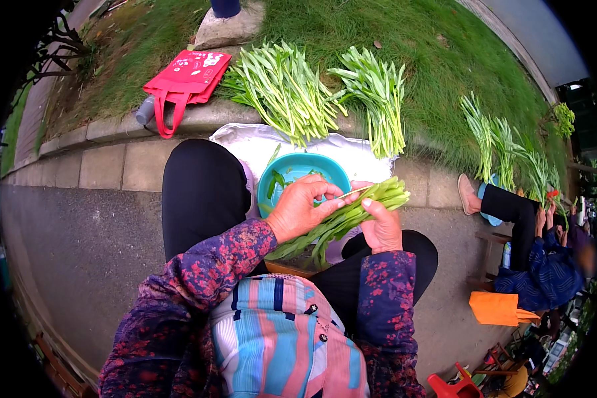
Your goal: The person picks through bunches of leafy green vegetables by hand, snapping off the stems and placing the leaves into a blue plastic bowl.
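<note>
My right hand is closed round a bunch of long leafy greens, which lies slantwise over my lap with the pale stalk ends to the upper right and the leaves hanging to the lower left. My left hand pinches a thin pale strand against the bunch; whether it is a tie or a stem I cannot tell. Just beyond my hands, between my knees, sits a turquoise basin with some loose green leaves inside. A white sack is spread beneath it.
Two heaps of greens, one larger and one smaller, lie on the grass edge ahead. Left of them is a red bag by a grey bottle. On the right, another person sits near more greens and an orange bag.
</note>
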Tool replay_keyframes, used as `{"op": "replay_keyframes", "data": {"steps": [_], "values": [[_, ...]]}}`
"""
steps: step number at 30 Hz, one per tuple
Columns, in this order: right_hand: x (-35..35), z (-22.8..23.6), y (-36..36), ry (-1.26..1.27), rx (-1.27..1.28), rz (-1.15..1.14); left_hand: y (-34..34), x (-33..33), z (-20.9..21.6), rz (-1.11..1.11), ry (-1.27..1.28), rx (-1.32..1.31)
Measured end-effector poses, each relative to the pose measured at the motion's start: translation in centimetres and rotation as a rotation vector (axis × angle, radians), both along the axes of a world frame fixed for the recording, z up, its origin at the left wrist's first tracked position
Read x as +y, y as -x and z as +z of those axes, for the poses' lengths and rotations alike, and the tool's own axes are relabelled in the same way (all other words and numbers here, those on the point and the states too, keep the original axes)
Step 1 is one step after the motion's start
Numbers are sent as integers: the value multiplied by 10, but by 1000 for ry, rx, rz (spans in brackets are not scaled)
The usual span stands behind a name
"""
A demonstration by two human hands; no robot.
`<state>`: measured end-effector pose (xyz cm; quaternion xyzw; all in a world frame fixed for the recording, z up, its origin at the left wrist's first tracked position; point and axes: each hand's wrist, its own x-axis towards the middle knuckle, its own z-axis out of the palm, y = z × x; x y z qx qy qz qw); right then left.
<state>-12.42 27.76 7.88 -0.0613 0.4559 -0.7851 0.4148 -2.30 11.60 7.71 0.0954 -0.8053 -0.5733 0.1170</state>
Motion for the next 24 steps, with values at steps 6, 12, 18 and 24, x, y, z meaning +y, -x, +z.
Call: {"op": "replay_keyframes", "data": {"steps": [6, 12, 18, 24], "values": [[-2, -5, 1, -2, 26, 11, -2, 2, -1, 4, -56, -86], [-4, -3, 1, -12, 61, -5, -3, 1, -1, 22, -144, -149], [-4, -7, 2, 9, 42, -7, 1, 0, -3, 67, -499, -190], [-3, -9, 4, 23, 13, -64, 6, -10, -5, 202, -794, -233]]}}
